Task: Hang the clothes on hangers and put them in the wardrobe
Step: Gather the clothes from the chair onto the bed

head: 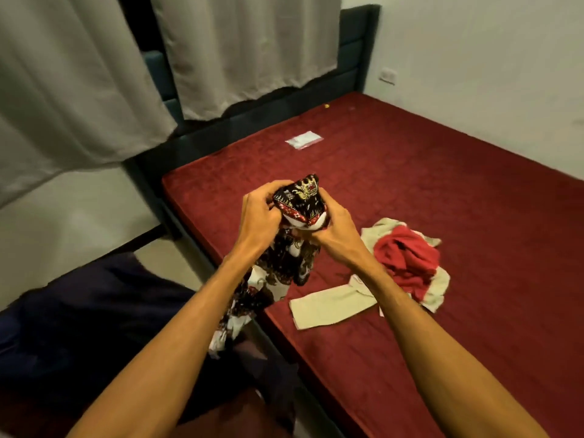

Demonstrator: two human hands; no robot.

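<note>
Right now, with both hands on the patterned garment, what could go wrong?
1. The garment hangs down past the bed edge toward the floor; its hem might drag or get stepped on.
2. The left hand and right hand grip it bunched at the top, and no hanger shows, so threading one may be awkward.

We observe a bed (410,172) with a dark red cover, a dark headboard (350,58), grey curtains (246,42), white walls (474,58) and one socket (387,78).
</note>
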